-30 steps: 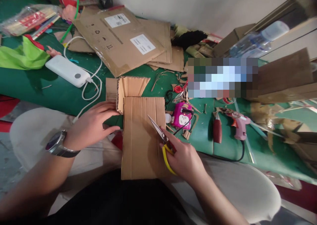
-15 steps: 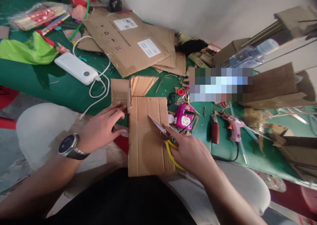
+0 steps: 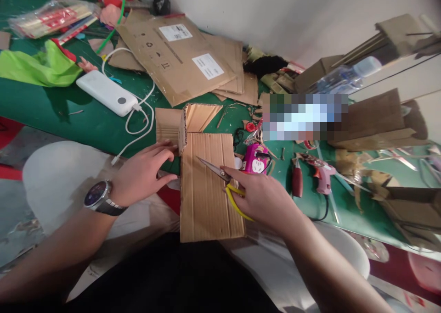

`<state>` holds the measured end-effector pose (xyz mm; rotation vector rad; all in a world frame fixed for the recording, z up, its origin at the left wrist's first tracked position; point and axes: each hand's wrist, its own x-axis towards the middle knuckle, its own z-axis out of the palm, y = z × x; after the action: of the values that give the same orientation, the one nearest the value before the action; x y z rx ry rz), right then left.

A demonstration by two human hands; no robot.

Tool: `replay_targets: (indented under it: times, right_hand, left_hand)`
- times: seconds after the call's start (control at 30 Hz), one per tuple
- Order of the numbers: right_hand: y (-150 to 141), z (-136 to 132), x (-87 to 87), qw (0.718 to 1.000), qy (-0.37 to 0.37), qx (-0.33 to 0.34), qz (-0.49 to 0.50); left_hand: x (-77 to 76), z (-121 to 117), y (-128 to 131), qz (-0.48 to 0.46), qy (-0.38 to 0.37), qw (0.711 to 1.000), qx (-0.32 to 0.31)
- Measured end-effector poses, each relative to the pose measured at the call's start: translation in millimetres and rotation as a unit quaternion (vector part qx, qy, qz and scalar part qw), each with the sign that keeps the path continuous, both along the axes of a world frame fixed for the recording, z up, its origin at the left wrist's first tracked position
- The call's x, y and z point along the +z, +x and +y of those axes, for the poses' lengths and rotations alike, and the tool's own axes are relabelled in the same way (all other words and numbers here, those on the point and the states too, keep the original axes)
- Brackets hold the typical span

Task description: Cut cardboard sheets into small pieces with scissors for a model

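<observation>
Brown corrugated cardboard [image 3: 206, 189] lies flat across our lap, its far end at the edge of the green table [image 3: 69, 115]; the ribs run lengthwise, and at its far left corner a flap stands folded upright. Left of the cardboard, our left hand [image 3: 144, 173] presses its left edge, fingers spread and gripping nothing. On the cardboard's right half, our right hand [image 3: 262, 198] is clamped on yellow-handled scissors [image 3: 220, 177], blades together, tip pointing left over the sheet. Right of the cardboard sits a pink glue gun [image 3: 322, 175].
</observation>
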<state>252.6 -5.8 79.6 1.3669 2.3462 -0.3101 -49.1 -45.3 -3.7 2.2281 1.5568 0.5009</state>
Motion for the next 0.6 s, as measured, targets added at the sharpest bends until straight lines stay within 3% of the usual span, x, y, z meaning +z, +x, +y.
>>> replay_targets:
  times: [0.37,0.6]
  right_hand:
    - [-36,24,22.7,0.990,0.014,0.115,-0.085]
    - [-45,29,33.6,0.986,0.005,0.125,-0.113]
  left_hand:
    - [-0.2,2,0,0.010,-0.007,1.000,-0.010]
    - [1.5,4,0,-0.019,-0.015,1.000,-0.006]
